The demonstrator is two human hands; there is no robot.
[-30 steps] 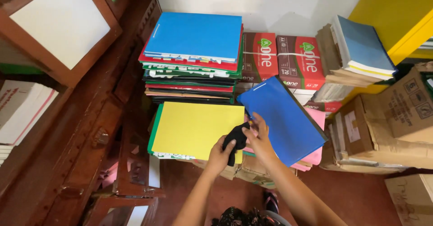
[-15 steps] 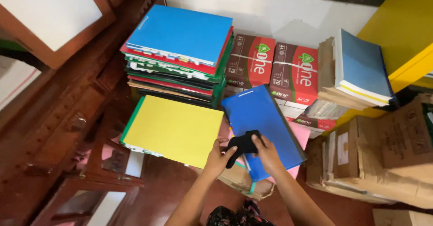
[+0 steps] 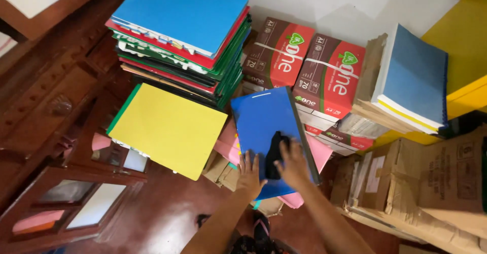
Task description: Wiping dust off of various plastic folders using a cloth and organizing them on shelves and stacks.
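Change: blue folder (image 3: 264, 127) lowered further onto pink files (image 3: 319, 155) | right hand (image 3: 291, 162) pressing black cloth (image 3: 274, 155), left hand (image 3: 250, 173) flat, fingers spread | Hidden: lower pile.

Black object (image 3: 274, 155) half under right hand (image 3: 293, 165); cardboard box (image 3: 446, 183) cropped at right edge.

Both hands (image 3: 271, 165) press a black cloth (image 3: 274, 154) on a blue folder (image 3: 261, 119).
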